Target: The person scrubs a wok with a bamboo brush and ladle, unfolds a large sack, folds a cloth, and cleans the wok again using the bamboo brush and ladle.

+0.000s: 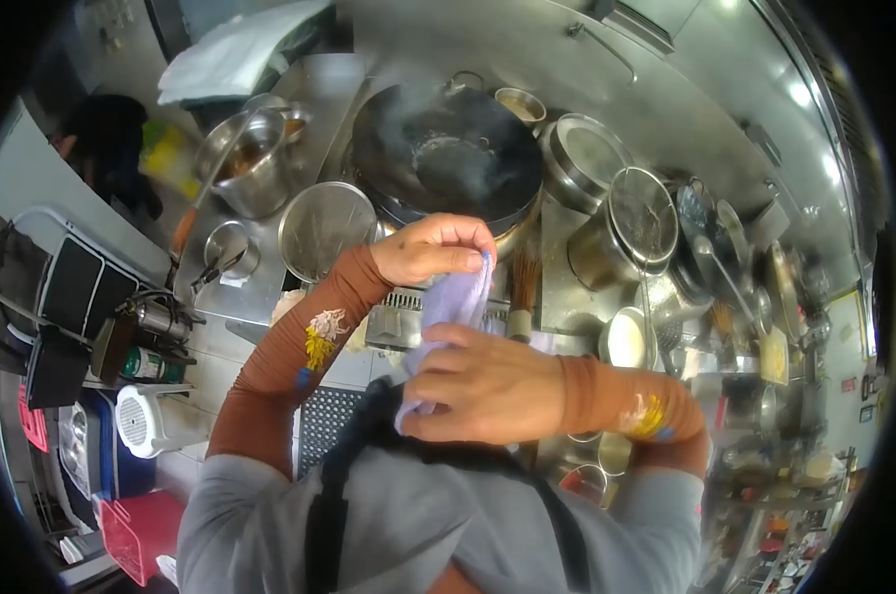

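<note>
A light purple cloth [454, 302] hangs between my two hands in front of my chest. My left hand [430, 249] pinches its upper end between thumb and fingers, near the front edge of a large black wok [448, 148]. Lower down and to the right, my right hand [488, 388] has its fingers curled round the lower part of the cloth. Light steam rises from the wok, which has a little liquid in its bottom. Brown sleeves cover both forearms.
Left of the wok are a steel pot [255, 173] and a round strainer [326, 230]. To its right stand a lidded pan [589, 148], a strainer over a pot [643, 215] and a white-filled bowl [626, 342]. A person in dark clothing [111, 148] is at the far left.
</note>
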